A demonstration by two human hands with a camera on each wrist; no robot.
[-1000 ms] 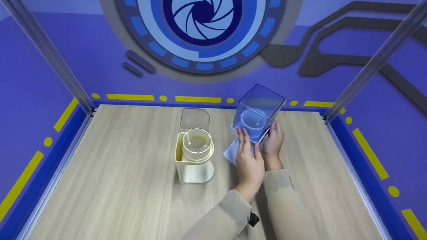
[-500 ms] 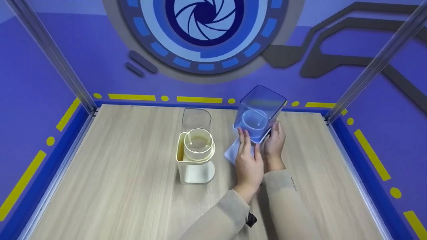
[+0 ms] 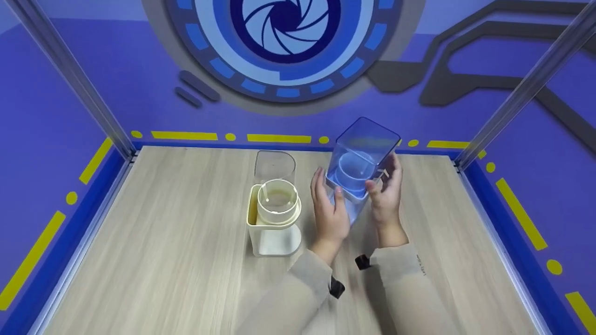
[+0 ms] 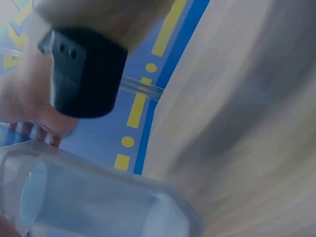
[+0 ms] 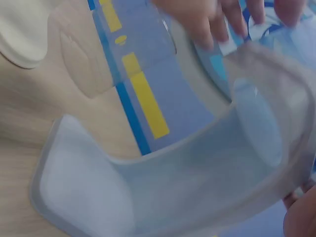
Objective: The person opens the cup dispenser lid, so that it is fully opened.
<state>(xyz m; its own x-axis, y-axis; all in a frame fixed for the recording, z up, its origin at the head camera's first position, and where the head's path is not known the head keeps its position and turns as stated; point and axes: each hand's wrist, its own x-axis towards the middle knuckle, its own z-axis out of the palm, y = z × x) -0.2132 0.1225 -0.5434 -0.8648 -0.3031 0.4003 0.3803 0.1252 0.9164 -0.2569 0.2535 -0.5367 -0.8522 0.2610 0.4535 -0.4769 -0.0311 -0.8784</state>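
Note:
A light-blue plastic holder (image 3: 354,209), turned at an angle, has a see-through blue cover (image 3: 365,137) and a round cup (image 3: 356,171) in its top. My left hand (image 3: 330,211) lies along its left side, fingers extended and thumb before the front rim. At the right side is my right hand (image 3: 387,200), its thumb by the front corner and its fingers raised beside the cover. The right wrist view shows the holder's flat base (image 5: 79,182) low by the tabletop; contact there cannot be told. A similar cream holder (image 3: 274,223) stands upright to the left.
The cream holder has a clear upright cover (image 3: 274,165) behind its round cup (image 3: 278,201). Wood-grain tabletop (image 3: 177,242) surrounds both holders. A blue printed wall (image 3: 223,111) bounds the back, with metal posts (image 3: 74,79) at the corners.
Both hands have shifted apart: the left moves left off the holder's front, and the right moves slightly right and up. The blue holder stays in nearly the same place.

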